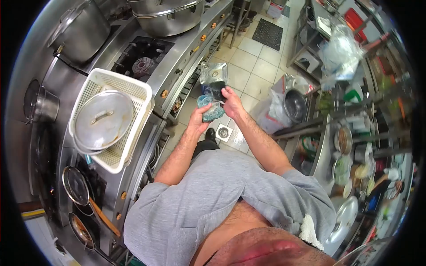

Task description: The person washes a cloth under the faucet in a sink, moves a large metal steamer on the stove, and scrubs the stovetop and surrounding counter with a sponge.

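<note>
My left hand (199,118) is closed on a crumpled, translucent blue-green plastic packet (213,112) in front of my body. Its contents are hard to make out. Beside it, my right hand (233,103) grips a dark, flat, pad-like piece (217,91) between thumb and fingers. The piece lies just above the packet, and both hands are close together. Beyond them, a square metal tin (214,71) stands low near the stove front, partly covered by the dark piece.
On the stove counter at left, a white plastic basket (146,95) holds a metal lid (104,119). Pots (84,33) and pans (76,185) stand around it. At right are a bin with a plastic liner (270,113) and crowded shelves. A floor drain (223,132) lies below my hands.
</note>
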The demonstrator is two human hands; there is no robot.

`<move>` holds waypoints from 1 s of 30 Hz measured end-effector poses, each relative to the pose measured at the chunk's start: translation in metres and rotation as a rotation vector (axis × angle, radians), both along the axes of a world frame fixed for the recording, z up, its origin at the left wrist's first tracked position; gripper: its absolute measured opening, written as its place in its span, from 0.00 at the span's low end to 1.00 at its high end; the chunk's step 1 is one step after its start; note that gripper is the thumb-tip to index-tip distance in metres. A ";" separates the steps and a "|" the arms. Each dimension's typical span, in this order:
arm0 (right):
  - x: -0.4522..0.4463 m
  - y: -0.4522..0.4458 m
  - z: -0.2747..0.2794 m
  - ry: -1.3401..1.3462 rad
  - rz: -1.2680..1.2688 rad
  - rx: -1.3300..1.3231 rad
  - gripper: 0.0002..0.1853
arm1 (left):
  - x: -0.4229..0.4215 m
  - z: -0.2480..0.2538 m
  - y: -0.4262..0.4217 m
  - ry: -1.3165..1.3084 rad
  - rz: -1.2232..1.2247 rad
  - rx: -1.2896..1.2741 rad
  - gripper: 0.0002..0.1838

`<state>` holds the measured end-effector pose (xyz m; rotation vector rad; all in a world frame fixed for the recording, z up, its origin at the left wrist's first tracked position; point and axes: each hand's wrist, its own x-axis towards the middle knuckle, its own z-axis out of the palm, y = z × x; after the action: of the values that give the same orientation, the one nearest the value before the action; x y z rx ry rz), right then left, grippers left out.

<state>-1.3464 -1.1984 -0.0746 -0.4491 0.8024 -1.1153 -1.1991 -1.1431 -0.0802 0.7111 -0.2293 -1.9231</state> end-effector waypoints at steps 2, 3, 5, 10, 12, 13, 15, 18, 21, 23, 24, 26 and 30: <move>-0.016 -0.050 0.005 -0.037 -0.005 -0.009 0.12 | -0.010 -0.007 -0.048 0.000 0.033 0.037 0.20; -0.024 -0.081 -0.007 -0.062 -0.004 -0.023 0.12 | -0.014 -0.008 -0.073 0.026 0.029 0.039 0.19; -0.041 -0.133 -0.013 0.002 -0.035 0.024 0.13 | -0.028 -0.005 -0.129 0.064 0.027 0.035 0.19; -0.087 -0.251 0.005 0.048 -0.070 0.055 0.15 | -0.069 0.009 -0.258 0.006 0.113 -0.092 0.21; -0.106 -0.299 0.013 0.039 -0.057 0.058 0.17 | -0.086 0.015 -0.303 0.028 0.058 -0.105 0.20; -0.117 -0.321 0.012 0.051 -0.034 0.037 0.17 | -0.096 0.023 -0.320 0.005 0.080 -0.077 0.20; -0.138 -0.363 0.005 0.090 0.015 0.023 0.17 | -0.112 0.017 -0.361 0.043 0.070 -0.065 0.22; -0.173 -0.434 -0.025 0.159 0.103 0.028 0.18 | -0.140 0.012 -0.415 0.059 0.100 -0.032 0.22; -0.208 -0.500 -0.033 0.258 0.179 0.029 0.19 | -0.172 0.016 -0.467 -0.015 0.209 -0.052 0.18; -0.231 -0.551 -0.027 0.409 0.296 -0.046 0.18 | -0.194 0.015 -0.508 -0.019 0.262 -0.052 0.18; -0.238 -0.576 -0.024 0.406 0.323 -0.039 0.18 | -0.199 0.014 -0.524 -0.042 0.288 -0.060 0.17; -0.245 -0.631 -0.014 0.554 0.343 -0.193 0.16 | -0.216 0.032 -0.559 -0.042 0.328 -0.029 0.19; -0.229 -0.739 -0.007 0.795 0.407 -0.462 0.17 | -0.226 0.050 -0.654 -0.163 0.460 -0.061 0.21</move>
<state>-1.5752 -1.9375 -0.0820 -1.4360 1.0658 -0.7129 -1.4255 -1.7969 -0.0301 0.8029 -0.2036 -1.4186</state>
